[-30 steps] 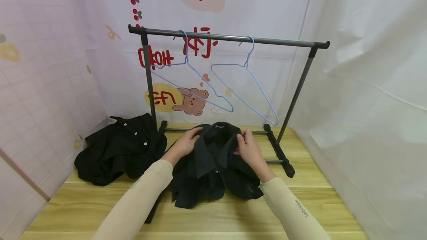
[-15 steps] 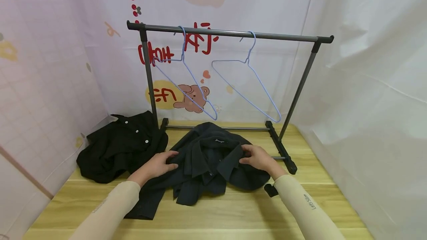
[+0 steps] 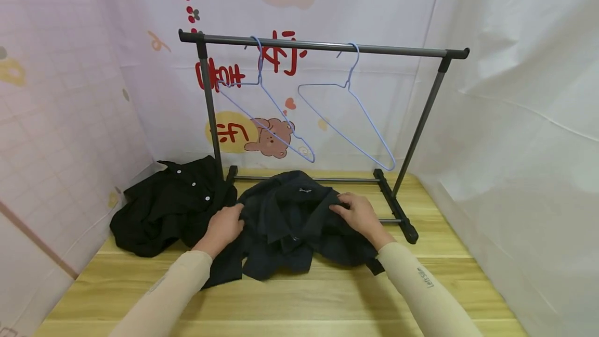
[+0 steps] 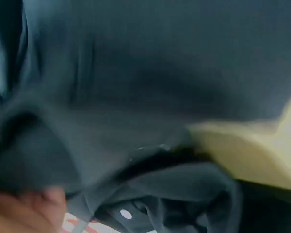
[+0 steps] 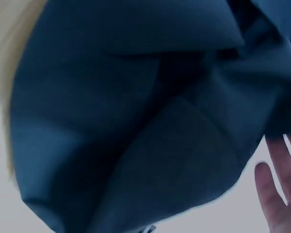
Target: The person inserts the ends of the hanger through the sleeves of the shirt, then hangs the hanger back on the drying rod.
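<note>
A dark collared shirt [image 3: 292, 222] lies bunched on the wooden table, its collar facing up with a pale label inside the neck. My left hand [image 3: 226, 226] grips cloth at the shirt's left side; in the left wrist view fingers [image 4: 26, 208] show at a fold of it. At the right of the collar, my right hand [image 3: 359, 215] touches the shirt. Its fingers [image 5: 281, 160] look straight in the right wrist view, partly hidden by the cloth, with the thumb held apart. A black shirt [image 3: 170, 212] with white buttons lies crumpled beside my left hand.
Behind the shirt stands a dark metal clothes rack [image 3: 323, 46]. Two blue wire hangers, a left hanger [image 3: 273, 124] and a right hanger [image 3: 348, 124], hang from its bar. Its right foot [image 3: 398, 212] lies near my right hand. White printed cloth [image 3: 505, 118] surrounds the table [image 3: 304, 303].
The collar has been lowered onto the table and both hands have let go of it. My left hand has shifted left and now grips the shirt's side; the left hanger has swung.
</note>
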Motion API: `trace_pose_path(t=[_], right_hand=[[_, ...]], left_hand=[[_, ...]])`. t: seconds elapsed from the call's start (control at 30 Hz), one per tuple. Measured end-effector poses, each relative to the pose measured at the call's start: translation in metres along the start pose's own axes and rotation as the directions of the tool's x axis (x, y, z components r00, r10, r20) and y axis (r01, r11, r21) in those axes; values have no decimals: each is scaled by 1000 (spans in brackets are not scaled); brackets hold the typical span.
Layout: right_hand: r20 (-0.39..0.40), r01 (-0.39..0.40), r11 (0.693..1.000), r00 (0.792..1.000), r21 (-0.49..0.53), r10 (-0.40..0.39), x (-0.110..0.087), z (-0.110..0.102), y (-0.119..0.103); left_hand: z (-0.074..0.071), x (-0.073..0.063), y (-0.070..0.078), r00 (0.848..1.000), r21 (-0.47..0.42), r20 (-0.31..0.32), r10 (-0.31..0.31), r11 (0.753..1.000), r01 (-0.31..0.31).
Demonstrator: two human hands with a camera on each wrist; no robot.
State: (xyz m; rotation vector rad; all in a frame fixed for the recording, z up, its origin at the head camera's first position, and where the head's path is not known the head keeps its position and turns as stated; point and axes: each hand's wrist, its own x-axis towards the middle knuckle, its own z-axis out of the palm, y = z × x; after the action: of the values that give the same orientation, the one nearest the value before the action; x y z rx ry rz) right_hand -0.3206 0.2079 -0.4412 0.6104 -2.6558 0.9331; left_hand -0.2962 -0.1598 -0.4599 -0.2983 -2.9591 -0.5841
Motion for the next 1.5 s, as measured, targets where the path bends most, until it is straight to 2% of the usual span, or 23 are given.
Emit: trace_pose_path(t=[0.03,0.1,0.17,0.23,0.33,0.4,0.43,0.53,0.6,0.7,0.77,0.93,1.0,1.03,1.07,1.13,1.23,1.27,1.4,1.47,1.5], right_hand=[[-47,-21,1000,999,-4,21,1,-3,-2],[-117,-68,998,991,-17,66,3,-7,-4],[-143,-103,994,985,-24,98,6,-10,-5],[-130,-117,993,985,-9,115,8,-12,-5],[-77,-98,994,992,37,101,9,-13,-5],[-38,-85,993,995,78,88,10,-13,-5],[-20,-83,992,996,94,86,9,-13,-5],[27,-90,989,996,117,88,10,-13,-6],[53,-113,986,993,121,107,10,-15,-8],[90,-148,980,987,133,136,11,-18,-11],[112,-165,976,982,139,150,13,-20,-13],[149,-184,965,976,190,157,17,-23,-23],[136,-190,960,977,206,164,18,-24,-28],[122,-194,961,977,199,172,18,-25,-29],[111,-201,960,977,193,182,19,-27,-30],[93,-230,959,972,166,217,20,-29,-30],[93,-289,948,956,135,278,20,-32,-24],[98,-311,940,949,140,299,19,-33,-21],[71,-380,908,925,176,374,15,-38,-10],[36,-390,903,920,177,390,14,-41,-6],[19,-392,903,919,176,395,14,-42,-4]], left_hand=[[-4,4,1,998,-14,-46,-35,999,34],[-10,14,4,992,-52,-99,-79,996,74],[-16,23,10,993,-100,-98,-69,993,59],[-19,33,19,998,-190,-62,-12,982,0],[-22,45,37,994,-336,36,104,938,-86],[-21,49,48,980,-402,125,152,911,-90],[-20,51,53,973,-414,164,162,907,-82],[-19,52,63,952,-391,244,183,917,-76],[-20,51,66,947,-367,256,192,926,-89],[-27,50,68,959,-392,207,195,914,-101],[-32,51,69,970,-463,159,182,882,-89],[-44,54,75,991,-657,64,118,752,-47],[-47,55,79,996,-678,37,80,735,-34],[-48,55,81,998,-680,28,64,732,-28],[-48,56,83,999,-671,28,43,741,-14],[-48,56,86,999,-644,36,28,765,2],[-45,54,82,996,-593,83,33,805,22],[-42,53,78,995,-579,98,32,815,31],[-30,47,52,992,-575,125,11,816,63],[-23,43,37,990,-556,142,-1,827,81],[-19,40,30,988,-532,155,-2,843,85]])
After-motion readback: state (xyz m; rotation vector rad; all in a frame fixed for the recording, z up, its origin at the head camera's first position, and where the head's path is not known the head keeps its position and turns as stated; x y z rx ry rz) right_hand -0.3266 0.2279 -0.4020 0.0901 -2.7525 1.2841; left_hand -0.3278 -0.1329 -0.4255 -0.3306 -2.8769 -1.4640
